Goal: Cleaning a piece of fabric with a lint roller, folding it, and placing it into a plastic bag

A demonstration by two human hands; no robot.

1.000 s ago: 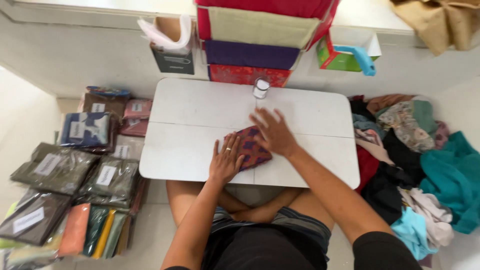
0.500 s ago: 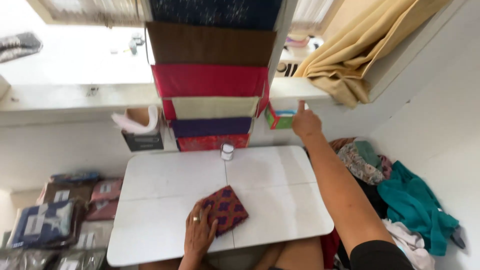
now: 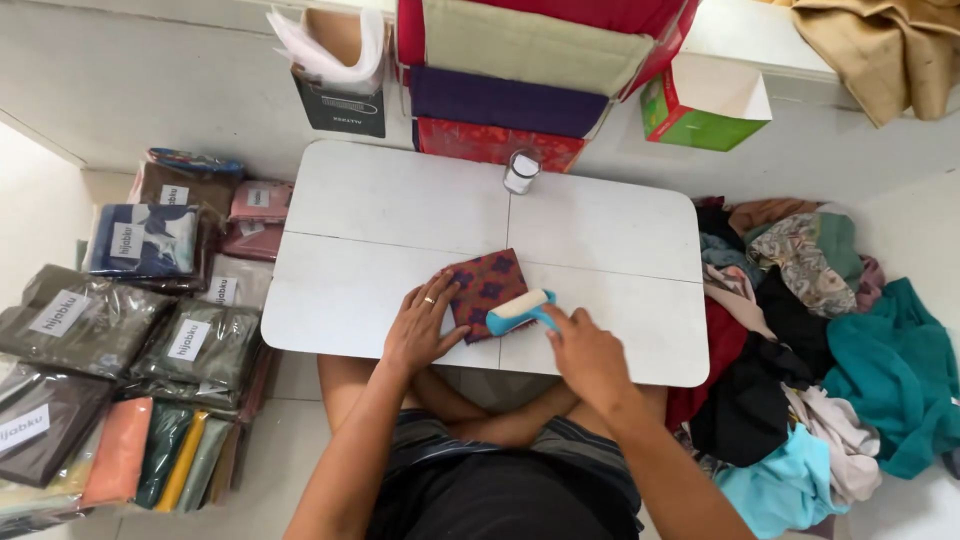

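Head view: the left hand point(image 3: 418, 332) lies open and flat on the folded patterned cloth point(image 3: 487, 287) near the front edge of the white table point(image 3: 390, 205). The right hand point(image 3: 588, 352) is closed around a blue-handled lint roller point(image 3: 520, 311) resting on the cloth. The cloth looks light, soft and prone to sliding, so pin it flat at 1 edge.

Bright, even daylight fills the scene, strongest along the pale ledge at the top. The white surface point(image 3: 400, 210) shows soft sheen and no hard glare; shadows under the hands point(image 3: 500, 335) are faint. Focus is sharp throughout, with wide-angle bending toward the edges.
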